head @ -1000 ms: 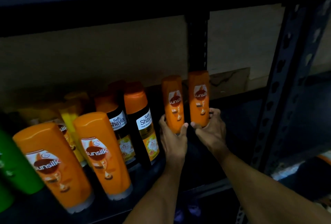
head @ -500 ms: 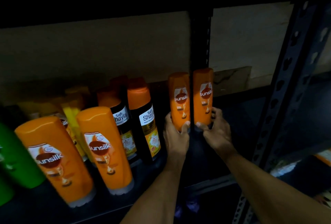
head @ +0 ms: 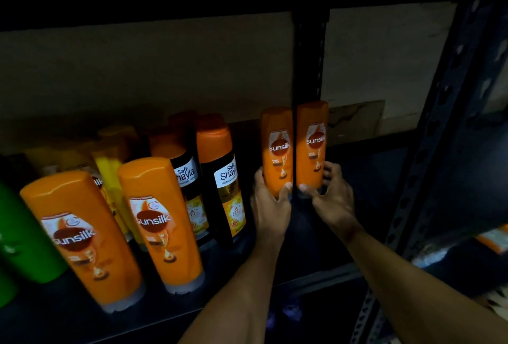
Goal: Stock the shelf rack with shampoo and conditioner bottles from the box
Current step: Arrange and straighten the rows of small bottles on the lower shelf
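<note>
Over the last second the left hand (head: 270, 206) and the right hand (head: 334, 198) have brought their two orange bottles a little deeper into the shelf (head: 365, 206), toward the dark post (head: 308, 55) at the back. The left bottle (head: 276, 148) leaned slightly before. Now it stands nearly parallel to the right bottle (head: 312, 140), just beside it, with only a thin dark gap between them. The grip has not changed: the fingers (head: 286, 188) of each hand stay curled around the lower part of its own bottle, thumbs in front. The hands hide the bottle bases, so one cannot tell if they already rest on the shelf. They stand to the right of the black bottles (head: 220, 178). It seems the placing is almost finished, and the hands can probably let go soon and take more bottles. The box is not in view.
</note>
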Action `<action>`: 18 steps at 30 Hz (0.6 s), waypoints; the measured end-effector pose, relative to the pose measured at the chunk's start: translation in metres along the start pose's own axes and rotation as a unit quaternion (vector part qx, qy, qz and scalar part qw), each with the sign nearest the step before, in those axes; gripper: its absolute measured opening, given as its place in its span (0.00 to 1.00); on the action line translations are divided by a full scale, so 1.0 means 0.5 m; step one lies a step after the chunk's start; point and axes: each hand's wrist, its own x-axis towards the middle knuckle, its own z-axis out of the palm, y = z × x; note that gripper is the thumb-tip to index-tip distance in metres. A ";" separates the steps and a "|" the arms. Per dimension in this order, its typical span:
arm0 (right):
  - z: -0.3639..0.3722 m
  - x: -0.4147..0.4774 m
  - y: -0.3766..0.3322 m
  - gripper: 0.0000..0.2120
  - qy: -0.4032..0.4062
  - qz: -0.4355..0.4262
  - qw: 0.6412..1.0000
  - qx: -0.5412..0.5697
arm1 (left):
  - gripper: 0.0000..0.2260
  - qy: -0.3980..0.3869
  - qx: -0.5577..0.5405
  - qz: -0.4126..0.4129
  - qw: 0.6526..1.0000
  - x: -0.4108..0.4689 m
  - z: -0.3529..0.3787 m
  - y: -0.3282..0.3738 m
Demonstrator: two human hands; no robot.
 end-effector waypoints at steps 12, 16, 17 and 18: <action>-0.001 -0.002 -0.004 0.33 -0.004 -0.014 1.000 -0.010 | 0.32 0.009 0.012 0.002 1.000 0.002 0.001 0.000; 0.000 0.000 -0.004 0.34 0.000 -0.015 1.000 -0.012 | 0.33 0.006 0.019 0.003 1.000 0.002 0.001 0.000; 0.000 0.000 -0.004 0.34 0.000 -0.014 1.000 -0.012 | 0.32 0.007 0.018 0.003 1.000 0.001 0.001 -0.001; -0.001 0.001 -0.004 0.34 0.000 -0.012 1.000 -0.012 | 0.32 0.008 0.017 0.003 1.000 0.001 0.001 -0.001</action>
